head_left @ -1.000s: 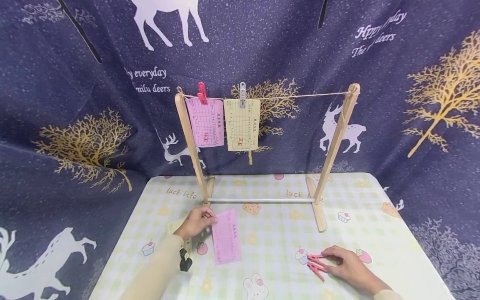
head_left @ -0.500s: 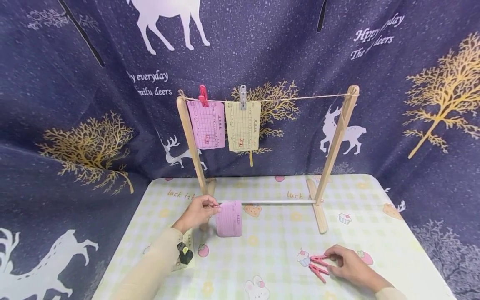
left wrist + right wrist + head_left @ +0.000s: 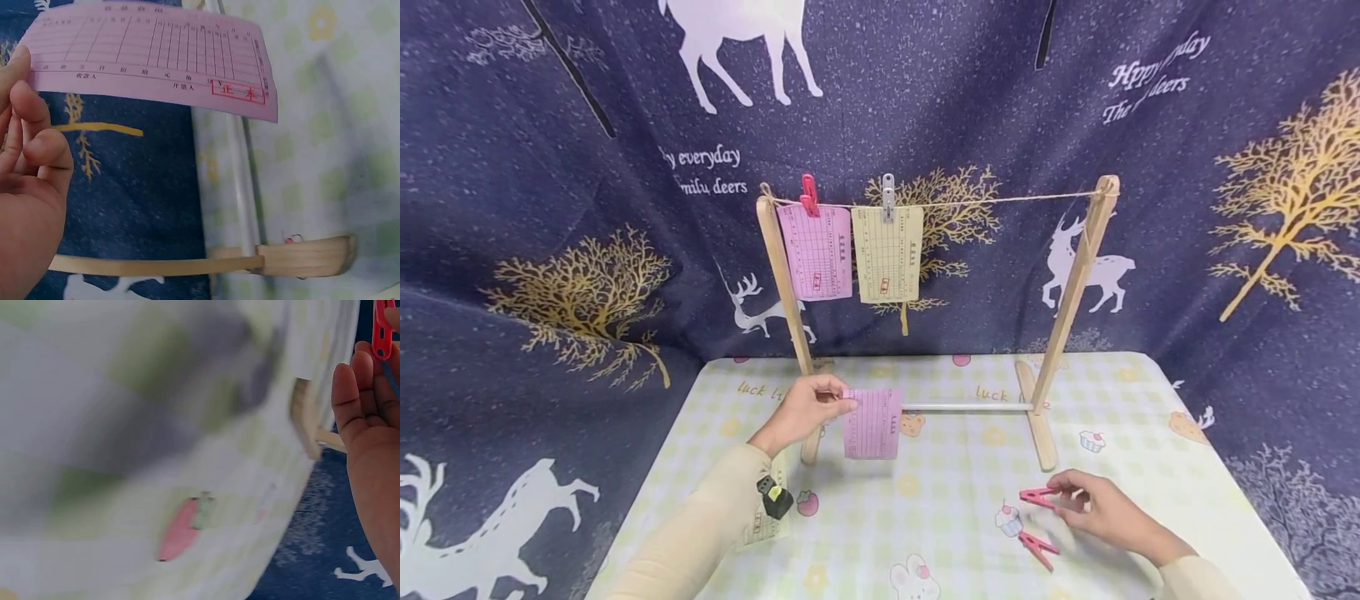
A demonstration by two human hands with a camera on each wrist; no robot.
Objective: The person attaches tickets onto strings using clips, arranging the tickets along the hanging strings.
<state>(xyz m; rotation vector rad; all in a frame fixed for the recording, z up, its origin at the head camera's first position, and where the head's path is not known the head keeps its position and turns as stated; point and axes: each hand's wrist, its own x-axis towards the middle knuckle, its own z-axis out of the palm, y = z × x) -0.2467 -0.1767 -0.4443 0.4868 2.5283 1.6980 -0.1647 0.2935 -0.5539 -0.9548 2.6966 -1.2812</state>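
My left hand (image 3: 811, 410) pinches a pink receipt slip (image 3: 874, 425) by its upper left corner, raised in front of the rack's white bottom bar (image 3: 966, 407). Printed lines and a red stamp show on the slip (image 3: 156, 53) in the left wrist view. Over at the right, my right hand (image 3: 1101, 508) pinches a red clothespin (image 3: 1037, 497) between thumb and fingers. A second red clothespin (image 3: 1039, 550) lies on the tablecloth just below it. Under my left sleeve, a yellow slip (image 3: 767, 521) lies partly hidden on the table.
A wooden rack (image 3: 1075, 292) carries a string (image 3: 1000, 200) across its top. From it hang a pink slip (image 3: 816, 254) on a red clip (image 3: 808, 196) and a yellow slip (image 3: 887, 258) on a grey clip (image 3: 888, 198). Behind stands a dark blue curtain (image 3: 970, 100).
The left hand has lifted the pink slip off the tablecloth and carried it up and rightward. The right hand has raised one red clothespin away from the other, which stays on the table.
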